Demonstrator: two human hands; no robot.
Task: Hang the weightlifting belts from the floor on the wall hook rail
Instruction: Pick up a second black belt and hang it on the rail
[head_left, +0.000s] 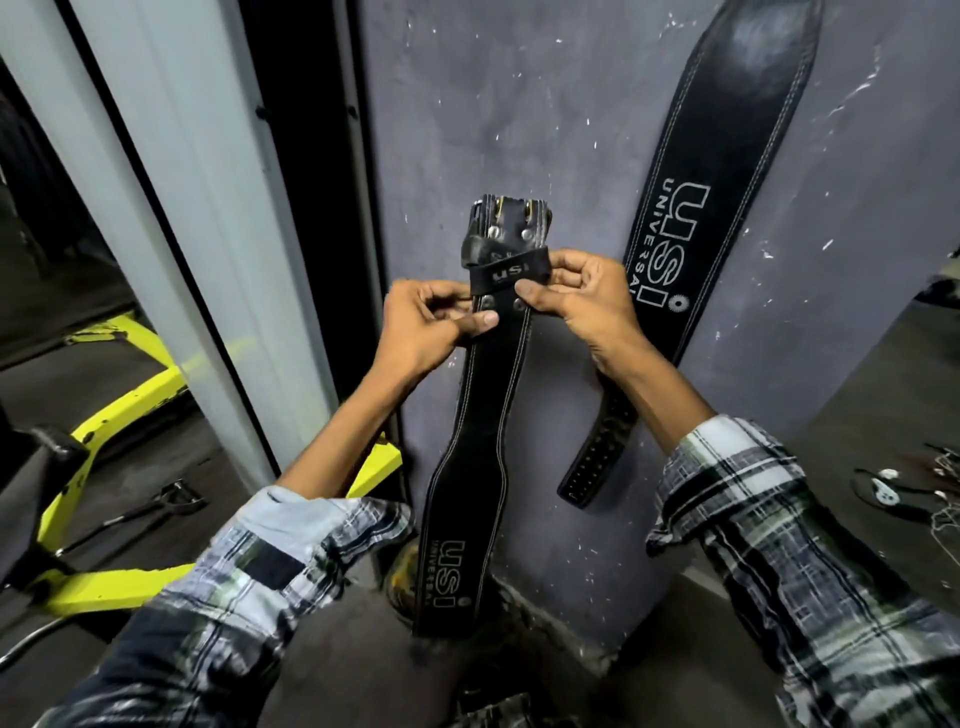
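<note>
Belt (475, 415): held upright before wall (519, 130), buckle end up, tail hanging toward floor (857, 395). Left hand (431, 325) pinching left edge just below keeper loop (506, 273), thumb flat across front face beside a rivet, other fingers curled behind. Right hand (587, 293) pinching right end of loop, thumb pressed on belt face by second rivet, fingers curled over the strap. Black leather, matte, scuffed; white double stitching along both edges; narrow at top, flaring wider lower down; white "USI UNIVERSAL" print near the bottom. Metal rivets, brass-toned buckle prongs at top.

Hung belt (717, 171): same black stitched leather, same print, larger in view; flat against wall right of hands, upper end out of frame, narrow punched tail curling at the bottom.

Wall: dark grey, rough, flecked with white chips.

Sleeves (779, 545): plaid cloth, black, white, grey.

Frame (140, 374): yellow-green painted metal, chipped, lower left.
</note>
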